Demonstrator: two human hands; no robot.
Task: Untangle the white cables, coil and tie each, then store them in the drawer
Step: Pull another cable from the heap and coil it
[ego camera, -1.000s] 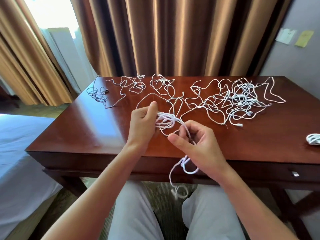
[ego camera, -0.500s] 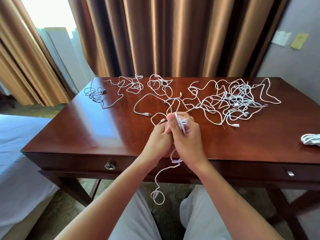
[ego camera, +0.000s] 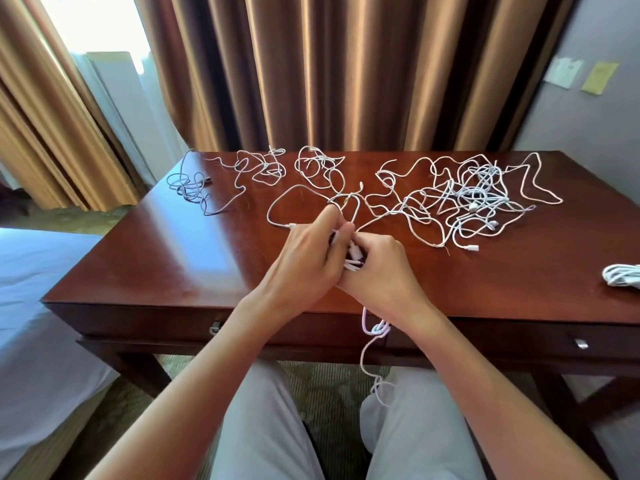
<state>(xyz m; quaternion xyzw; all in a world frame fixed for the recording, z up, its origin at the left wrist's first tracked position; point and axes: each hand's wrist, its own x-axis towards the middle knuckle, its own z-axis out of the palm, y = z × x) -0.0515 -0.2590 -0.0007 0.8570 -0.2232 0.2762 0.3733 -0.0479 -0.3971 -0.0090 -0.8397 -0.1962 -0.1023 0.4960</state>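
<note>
A small bundle of white cable (ego camera: 354, 258) sits between both hands over the middle of the wooden desk (ego camera: 173, 258). My right hand (ego camera: 381, 271) grips the bundle from the right. My left hand (ego camera: 311, 261) closes on it from the left, thumb and fingers pinching it. The cable's loose tail (ego camera: 372, 341) hangs below my right wrist toward my lap. A large tangle of white cables (ego camera: 474, 199) lies at the desk's back right, smaller tangles (ego camera: 318, 168) at the back middle. The drawer front (ego camera: 173, 323) with its handle (ego camera: 215, 328) looks closed.
A coiled white cable (ego camera: 621, 275) lies at the desk's right edge. A greyish cable tangle (ego camera: 190, 185) lies at the back left corner. A second drawer handle (ego camera: 581, 344) shows on the right. A bed (ego camera: 41, 306) stands to the left, brown curtains (ego camera: 346, 71) behind.
My hands came together from apart a second ago. Both now clasp the gathered bundle, a little lower and to the right over the desk, and the hanging tail has swung under my right wrist.
</note>
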